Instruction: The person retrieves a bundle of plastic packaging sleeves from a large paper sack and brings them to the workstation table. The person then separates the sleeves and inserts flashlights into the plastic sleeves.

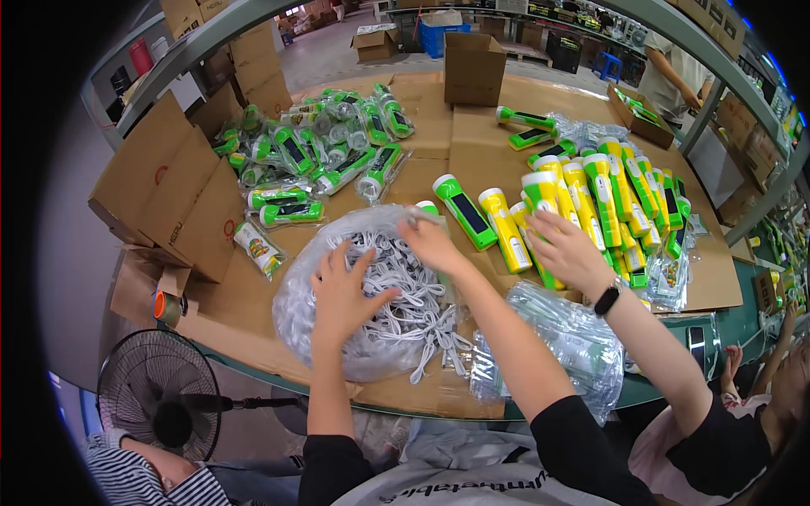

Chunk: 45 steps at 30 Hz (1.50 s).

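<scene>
On the upright open carton (152, 185) at left, dark capital lettering, slanted with the panel, plus red round marks. On the stacked carton (181, 17) at the upper left edge, a short line of dark lettering. Across the grey shirt (460, 464) at the lower edge, large dark lettering, partly lost in folds. On the flat clear bags (561, 337), faint print, too weak to make out. On the shelf carton (713, 25) at upper right, small dark print, blurred. On the yellow-and-green flashlights (504, 229), tiny marks, unreadable.
</scene>
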Motion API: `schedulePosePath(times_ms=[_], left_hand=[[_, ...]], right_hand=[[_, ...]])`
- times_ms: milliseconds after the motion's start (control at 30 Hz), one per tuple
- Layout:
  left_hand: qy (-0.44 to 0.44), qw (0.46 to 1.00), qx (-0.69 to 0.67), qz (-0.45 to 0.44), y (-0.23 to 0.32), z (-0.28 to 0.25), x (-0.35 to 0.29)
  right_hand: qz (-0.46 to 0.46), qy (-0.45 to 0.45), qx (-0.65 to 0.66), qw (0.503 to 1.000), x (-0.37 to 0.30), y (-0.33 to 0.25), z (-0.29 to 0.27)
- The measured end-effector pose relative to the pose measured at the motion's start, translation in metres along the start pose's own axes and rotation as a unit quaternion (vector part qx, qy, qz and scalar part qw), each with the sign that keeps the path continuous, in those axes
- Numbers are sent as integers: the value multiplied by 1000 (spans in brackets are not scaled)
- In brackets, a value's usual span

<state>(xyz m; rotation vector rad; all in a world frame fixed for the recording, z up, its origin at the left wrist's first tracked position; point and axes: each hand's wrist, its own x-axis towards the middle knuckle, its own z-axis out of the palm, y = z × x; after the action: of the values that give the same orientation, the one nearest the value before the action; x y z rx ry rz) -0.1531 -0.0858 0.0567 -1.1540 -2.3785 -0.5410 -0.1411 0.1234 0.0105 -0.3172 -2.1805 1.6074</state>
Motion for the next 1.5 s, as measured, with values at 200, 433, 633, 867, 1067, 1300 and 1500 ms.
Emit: schedulePosePath(times_ms=[200,433,633,867,1067,1300,1500], left_hand=[[-222,963,-33,-150,-51,20,36],[-190,980,-67,4,4,-11,2],[-187,975,-82,84,27,-25,-36],[-215,975,-20,53,41,-33,-34],[-291,956,6,44,60,-19,-67],[-69,992,81,73,119,-11,-72],[-123,928,-266,231,230,42,-62]], right_hand=[[0,-61,-202,978,-85,-53,22],[87,-94,86,988,-64,3,3],[216,-109,309,920,-58,7,-18],[4,-205,-98,974,-81,-38,-74],[14,72,-129,989,-226,-65,-181],[50,117,-451,883,-314,-18,-217],[48,67,-478,874,-278,-15,-197]])
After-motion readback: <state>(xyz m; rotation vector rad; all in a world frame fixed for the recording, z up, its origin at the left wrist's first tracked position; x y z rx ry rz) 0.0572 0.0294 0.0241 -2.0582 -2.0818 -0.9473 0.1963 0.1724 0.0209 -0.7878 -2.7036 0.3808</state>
